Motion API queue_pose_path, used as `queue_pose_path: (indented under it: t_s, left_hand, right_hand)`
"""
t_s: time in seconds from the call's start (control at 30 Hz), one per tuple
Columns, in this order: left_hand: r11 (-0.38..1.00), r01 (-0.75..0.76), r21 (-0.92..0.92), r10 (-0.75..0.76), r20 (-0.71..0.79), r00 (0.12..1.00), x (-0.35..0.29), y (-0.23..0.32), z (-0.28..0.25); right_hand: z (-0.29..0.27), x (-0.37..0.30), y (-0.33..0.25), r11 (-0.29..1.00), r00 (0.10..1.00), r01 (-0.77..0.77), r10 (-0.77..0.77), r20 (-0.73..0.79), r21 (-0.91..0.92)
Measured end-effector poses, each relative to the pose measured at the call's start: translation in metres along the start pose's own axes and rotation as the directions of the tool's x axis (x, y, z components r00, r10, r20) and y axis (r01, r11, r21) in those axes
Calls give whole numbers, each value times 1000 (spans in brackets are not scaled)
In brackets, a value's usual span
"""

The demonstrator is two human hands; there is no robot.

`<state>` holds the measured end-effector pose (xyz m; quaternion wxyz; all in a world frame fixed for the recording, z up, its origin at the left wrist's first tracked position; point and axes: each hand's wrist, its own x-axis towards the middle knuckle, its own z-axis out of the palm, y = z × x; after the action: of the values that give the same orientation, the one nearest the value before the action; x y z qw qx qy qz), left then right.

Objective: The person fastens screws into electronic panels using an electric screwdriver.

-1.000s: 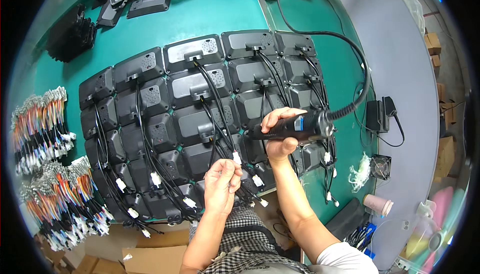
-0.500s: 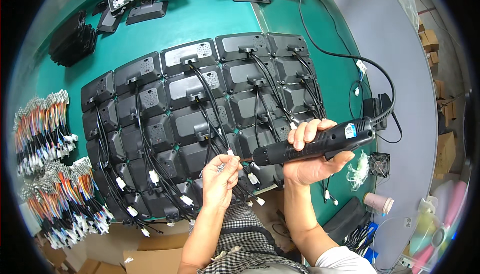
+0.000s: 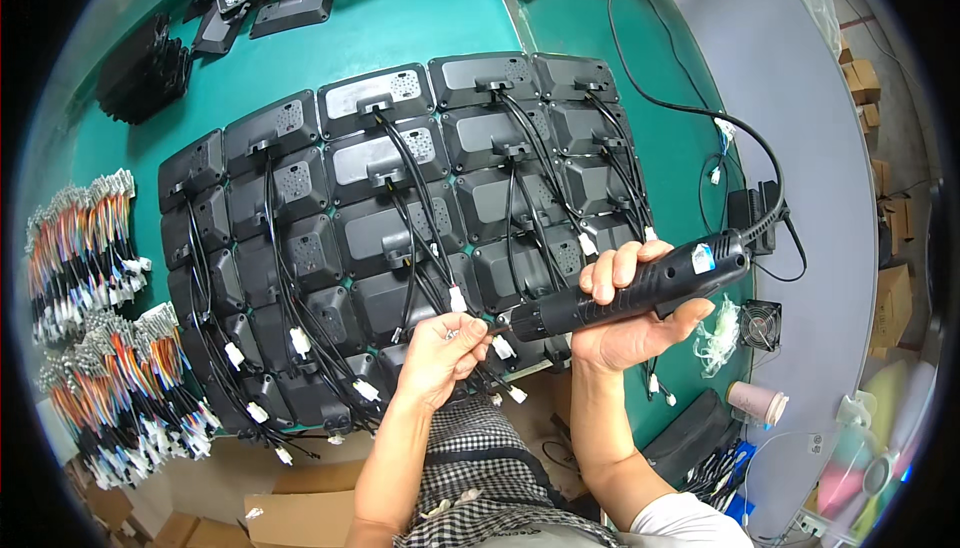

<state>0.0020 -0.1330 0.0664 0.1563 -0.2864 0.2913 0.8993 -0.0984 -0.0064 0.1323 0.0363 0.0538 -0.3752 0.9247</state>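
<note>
My right hand [image 3: 625, 323] is wrapped round a black electric screwdriver [image 3: 640, 293], held nearly level with its nose toward the left. My left hand [image 3: 445, 353] is closed in a pinch by the screwdriver's bit [image 3: 497, 328]. Small silvery pieces, likely screws, show between its thumb and fingers; their number cannot be made out. Below both hands lie rows of black plastic housings [image 3: 387, 156], back side up. Black cables [image 3: 415, 183] run from them toward me, ending in white connectors [image 3: 300, 342].
Bundles of coloured wire leads [image 3: 125, 368] lie at the left. A stack of black panels [image 3: 145, 73] and more housings [image 3: 290, 16] are at the far side. The screwdriver's cord [image 3: 770, 153] loops over the right side, near a small fan [image 3: 760, 326] and a thread spool [image 3: 757, 403].
The housings sit slightly higher in the picture. My left hand has moved slightly, staying at the bit with small silvery pieces showing more plainly. The right hand keeps its grip on the screwdriver.
</note>
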Motion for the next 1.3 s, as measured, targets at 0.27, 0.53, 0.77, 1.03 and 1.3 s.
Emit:
queue_pose_path:
  t_s: [0.27,0.53,0.77,1.03,1.3]
  left_hand:
    - [988,-47,-149,28,-130,991,-32,-13,-1]
    - [941,-281,-188,234,-235,943,-32,-10,-10]
    - [928,-298,-221,246,-236,940,-32,-13,-10]
    - [926,-297,-234,242,-237,941,-29,-12,-11]
    - [923,-301,-239,240,-253,937,-31,-13,-11]
  right_hand:
    - [-18,-19,21,921,980,174,-127,152,-349]
    - [-28,-34,41,872,975,188,-112,190,-451]
    - [-32,-41,47,925,953,261,-201,227,-278]
    - [-31,-38,44,930,958,254,-205,200,-267]
    - [-37,-49,52,901,914,312,-199,353,-300]
